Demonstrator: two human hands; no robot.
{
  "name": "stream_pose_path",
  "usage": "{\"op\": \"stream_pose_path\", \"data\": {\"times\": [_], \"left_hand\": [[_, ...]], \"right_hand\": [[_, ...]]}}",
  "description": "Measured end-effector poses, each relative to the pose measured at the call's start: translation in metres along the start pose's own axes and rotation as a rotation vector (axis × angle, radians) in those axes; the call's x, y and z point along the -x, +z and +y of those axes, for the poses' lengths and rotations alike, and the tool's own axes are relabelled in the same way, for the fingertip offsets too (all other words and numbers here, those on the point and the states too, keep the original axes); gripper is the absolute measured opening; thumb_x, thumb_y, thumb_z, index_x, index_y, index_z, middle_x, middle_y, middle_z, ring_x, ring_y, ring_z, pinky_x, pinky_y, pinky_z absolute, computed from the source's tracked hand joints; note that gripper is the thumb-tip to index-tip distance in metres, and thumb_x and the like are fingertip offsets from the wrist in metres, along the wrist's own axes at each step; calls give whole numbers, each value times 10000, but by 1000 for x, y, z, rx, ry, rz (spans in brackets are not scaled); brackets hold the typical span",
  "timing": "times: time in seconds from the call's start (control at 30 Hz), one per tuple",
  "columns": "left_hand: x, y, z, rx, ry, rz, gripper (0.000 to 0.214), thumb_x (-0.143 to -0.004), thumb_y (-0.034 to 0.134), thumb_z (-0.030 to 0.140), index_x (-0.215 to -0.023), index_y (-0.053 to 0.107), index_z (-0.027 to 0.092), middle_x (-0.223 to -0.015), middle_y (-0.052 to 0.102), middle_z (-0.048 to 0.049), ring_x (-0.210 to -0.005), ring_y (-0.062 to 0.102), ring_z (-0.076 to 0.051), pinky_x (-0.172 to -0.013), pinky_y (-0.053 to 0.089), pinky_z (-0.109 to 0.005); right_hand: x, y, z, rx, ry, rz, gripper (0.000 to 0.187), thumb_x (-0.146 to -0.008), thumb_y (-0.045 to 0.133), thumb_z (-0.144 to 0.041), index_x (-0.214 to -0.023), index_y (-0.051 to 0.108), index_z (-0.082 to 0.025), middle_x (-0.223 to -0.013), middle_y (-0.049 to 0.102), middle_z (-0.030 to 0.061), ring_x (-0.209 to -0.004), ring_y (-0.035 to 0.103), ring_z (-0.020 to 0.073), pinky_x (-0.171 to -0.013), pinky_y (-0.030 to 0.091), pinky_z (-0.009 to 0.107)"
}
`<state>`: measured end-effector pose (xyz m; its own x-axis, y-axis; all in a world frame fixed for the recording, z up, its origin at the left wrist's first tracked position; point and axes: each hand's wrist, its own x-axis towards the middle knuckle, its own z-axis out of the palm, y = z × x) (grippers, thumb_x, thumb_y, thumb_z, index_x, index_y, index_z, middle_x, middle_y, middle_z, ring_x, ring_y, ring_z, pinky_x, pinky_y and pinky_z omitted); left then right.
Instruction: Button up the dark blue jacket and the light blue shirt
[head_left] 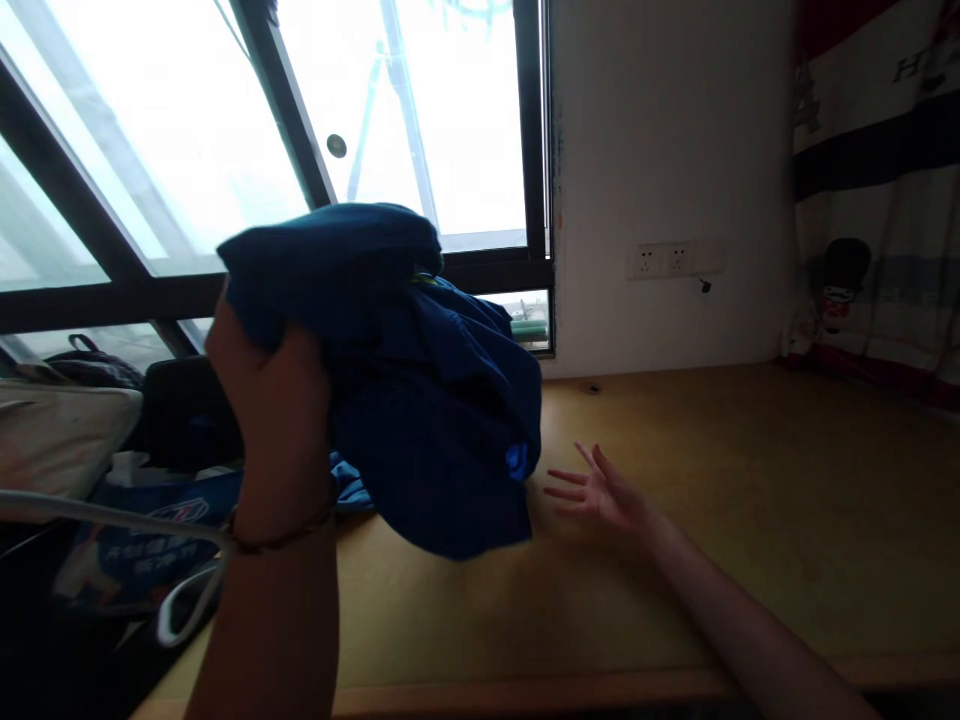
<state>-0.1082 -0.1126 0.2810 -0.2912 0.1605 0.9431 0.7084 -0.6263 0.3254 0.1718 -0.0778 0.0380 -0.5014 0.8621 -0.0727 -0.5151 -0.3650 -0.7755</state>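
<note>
A dark blue cloth garment point(435, 420) hangs in loose folds above the wooden surface; its exact kind does not show. Raised at the left, my left hand point(270, 380) grips the garment by its upper left part, fingers mostly hidden behind the fabric. My right hand point(600, 490) is to the right of the garment's lower edge, apart from it, with fingers spread and nothing in them. Behind the garment, a lighter blue piece of cloth point(351, 485) lies on the surface, partly covered.
The wooden surface point(750, 500) stretches to the white wall with its sockets point(664, 260). Bags, among them a blue printed bag point(150, 540), crowd the left, beside a white curved tube point(112, 508). Windows stand behind, and a patterned curtain point(877, 220) hangs at the right.
</note>
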Motion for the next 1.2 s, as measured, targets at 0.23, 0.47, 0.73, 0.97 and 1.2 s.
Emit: {"op": "stream_pose_path", "data": {"times": [0.23, 0.47, 0.73, 0.97, 1.2], "left_hand": [[4, 30, 25, -88, 202, -394, 192, -811, 429, 231, -785, 538, 75, -761, 426, 23, -783, 462, -83, -744, 413, -254], [13, 53, 11, -273, 299, -504, 236, -827, 397, 184, -993, 546, 106, -995, 451, -32, -969, 467, -177, -833, 391, -348], [158, 131, 8, 131, 221, -1127, 536, -800, 483, 375, -1277, 347, 175, -1258, 404, -137, -1141, 412, -255, -935, 365, -389], [216, 112, -48, 20, 25, -1096, 383, -820, 424, 235, -1198, 444, 177, -1250, 447, -127, -1150, 425, -227, -952, 351, -382], [233, 97, -103, -177, -313, -1427, 202, -761, 470, 262, -864, 596, 144, -866, 653, -117, -802, 605, -236, -696, 452, -307]], "right_hand": [[21, 48, -17, 93, -289, 465, 224, -676, 593, -363, -826, 562, -199, -788, 626, 49, -764, 601, 197, -735, 482, 336], [129, 6, -142, 1275, -824, 1415, 433, -695, 521, -548, -471, 406, -196, -455, 291, -39, -419, 323, 97, -423, 242, 241], [195, -71, -238, 1706, -697, 1939, 495, -804, 302, -568, -759, 572, -155, -578, 446, 83, -591, 425, 204, -593, 275, 345], [207, -190, -232, 1661, -250, 1797, 521, -697, 519, -442, -1103, 514, -116, -1040, 473, 276, -1037, 408, 412, -771, 330, 509], [109, -166, -134, 1666, -155, 850, 302, -752, 446, -359, -889, 620, -154, -893, 647, 118, -857, 594, 245, -753, 439, 320]]}}
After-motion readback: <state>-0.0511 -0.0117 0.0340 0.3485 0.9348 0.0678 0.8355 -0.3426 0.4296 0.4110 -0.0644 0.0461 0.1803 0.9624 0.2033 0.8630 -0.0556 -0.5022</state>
